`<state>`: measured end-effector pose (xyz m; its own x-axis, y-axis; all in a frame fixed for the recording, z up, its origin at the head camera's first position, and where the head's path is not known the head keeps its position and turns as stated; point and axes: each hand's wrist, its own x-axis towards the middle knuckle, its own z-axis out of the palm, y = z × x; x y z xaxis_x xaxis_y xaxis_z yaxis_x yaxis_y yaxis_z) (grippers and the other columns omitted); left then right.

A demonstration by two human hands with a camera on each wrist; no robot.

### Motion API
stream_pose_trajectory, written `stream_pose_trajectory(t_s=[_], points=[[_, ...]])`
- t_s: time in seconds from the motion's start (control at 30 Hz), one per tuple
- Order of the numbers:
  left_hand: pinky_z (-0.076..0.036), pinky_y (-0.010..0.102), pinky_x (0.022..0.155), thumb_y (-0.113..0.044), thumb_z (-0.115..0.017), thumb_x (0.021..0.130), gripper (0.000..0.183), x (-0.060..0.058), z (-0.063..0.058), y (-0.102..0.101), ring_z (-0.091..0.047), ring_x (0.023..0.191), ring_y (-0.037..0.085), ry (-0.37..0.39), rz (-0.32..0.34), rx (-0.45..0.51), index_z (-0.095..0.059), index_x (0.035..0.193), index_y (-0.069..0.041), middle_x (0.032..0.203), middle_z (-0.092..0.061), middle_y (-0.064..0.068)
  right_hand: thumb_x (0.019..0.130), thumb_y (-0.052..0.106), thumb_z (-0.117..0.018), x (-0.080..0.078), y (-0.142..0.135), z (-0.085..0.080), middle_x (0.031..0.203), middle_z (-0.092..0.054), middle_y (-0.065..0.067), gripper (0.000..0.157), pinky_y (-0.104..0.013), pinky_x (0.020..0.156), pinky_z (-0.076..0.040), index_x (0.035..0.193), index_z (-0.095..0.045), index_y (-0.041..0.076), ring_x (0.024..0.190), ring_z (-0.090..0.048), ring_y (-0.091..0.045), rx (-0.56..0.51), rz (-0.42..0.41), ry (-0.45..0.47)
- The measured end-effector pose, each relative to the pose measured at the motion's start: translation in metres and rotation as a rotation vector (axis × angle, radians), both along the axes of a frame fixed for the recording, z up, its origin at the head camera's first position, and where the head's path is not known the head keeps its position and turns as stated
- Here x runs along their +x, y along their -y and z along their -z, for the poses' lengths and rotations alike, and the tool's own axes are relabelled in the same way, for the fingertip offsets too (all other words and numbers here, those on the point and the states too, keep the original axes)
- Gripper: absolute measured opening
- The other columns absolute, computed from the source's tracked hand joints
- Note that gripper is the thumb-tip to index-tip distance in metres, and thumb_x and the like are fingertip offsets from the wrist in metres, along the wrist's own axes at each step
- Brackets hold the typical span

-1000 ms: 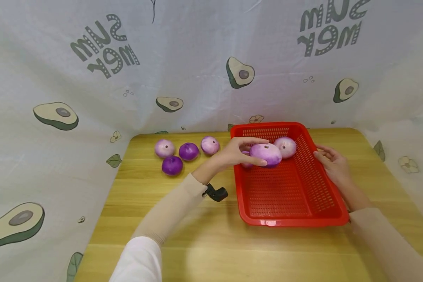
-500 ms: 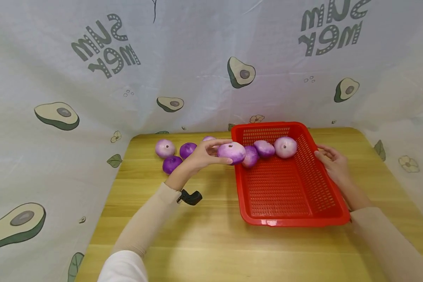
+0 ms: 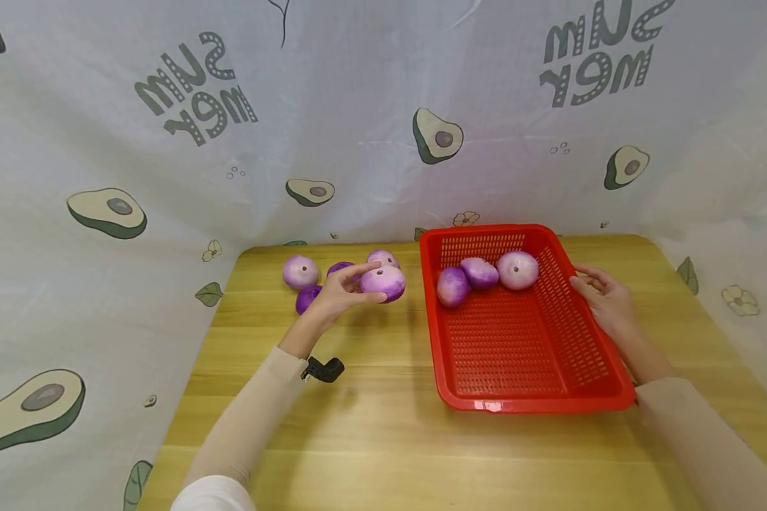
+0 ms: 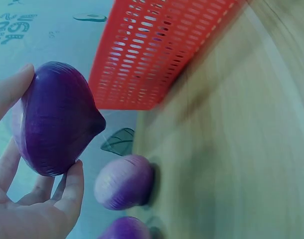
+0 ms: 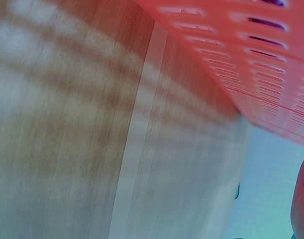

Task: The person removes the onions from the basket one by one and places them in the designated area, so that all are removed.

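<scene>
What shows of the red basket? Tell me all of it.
The red basket looks like plastic: rectangular, open-topped, with slotted walls, a perforated floor and a smooth rim. It sits upright on the wooden table. Three purple-white onions lie inside toward its far end, and the right hand holds its right side.

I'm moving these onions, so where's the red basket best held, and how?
Probably by the rim, at its left and right sides, coming in from each; the right hand is at one. The red basket stands upright with raised walls, onions gathered toward its far end.
</scene>
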<state>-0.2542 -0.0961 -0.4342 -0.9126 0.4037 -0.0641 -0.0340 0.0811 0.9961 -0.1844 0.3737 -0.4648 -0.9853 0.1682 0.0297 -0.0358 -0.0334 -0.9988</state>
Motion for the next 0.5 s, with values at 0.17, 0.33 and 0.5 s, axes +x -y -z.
stream_pose_trajectory(t_s=[0.17,0.33,0.5], points=[[-0.039,0.04,0.11,0.002,-0.078,0.084,0.06,-0.002,0.015,0.004,-0.048,0.133,0.03,0.01,-0.037,-0.016,-0.058,0.14,-0.005,0.147,-0.049,0.012,0.1,0.009,-0.061,0.002,0.002,-0.003,0.091,-0.068,0.011,0.024,-0.017,0.061,-0.055,0.12,-0.065,0.021,0.073,-0.066,-0.004,0.007,-0.007,0.0],[-0.036,0.038,0.112,0.003,-0.081,0.081,0.061,-0.002,0.025,0.004,-0.044,0.137,0.028,0.03,-0.077,-0.035,-0.06,0.138,-0.007,0.147,-0.05,0.011,0.099,0.008,-0.062,0.005,0.006,-0.009,0.091,-0.068,0.009,0.023,-0.018,0.061,-0.056,0.119,-0.065,0.019,0.073,-0.067,-0.005,-0.024,-0.012,0.002],[-0.036,0.038,0.112,0.003,-0.081,0.08,0.061,-0.003,0.036,0.004,-0.043,0.138,0.027,0.026,-0.088,-0.039,-0.06,0.137,-0.006,0.145,-0.051,0.012,0.098,0.01,-0.064,0.006,0.007,-0.01,0.091,-0.069,0.007,0.023,-0.018,0.061,-0.056,0.119,-0.065,0.019,0.073,-0.067,-0.005,-0.025,-0.01,0.002]])
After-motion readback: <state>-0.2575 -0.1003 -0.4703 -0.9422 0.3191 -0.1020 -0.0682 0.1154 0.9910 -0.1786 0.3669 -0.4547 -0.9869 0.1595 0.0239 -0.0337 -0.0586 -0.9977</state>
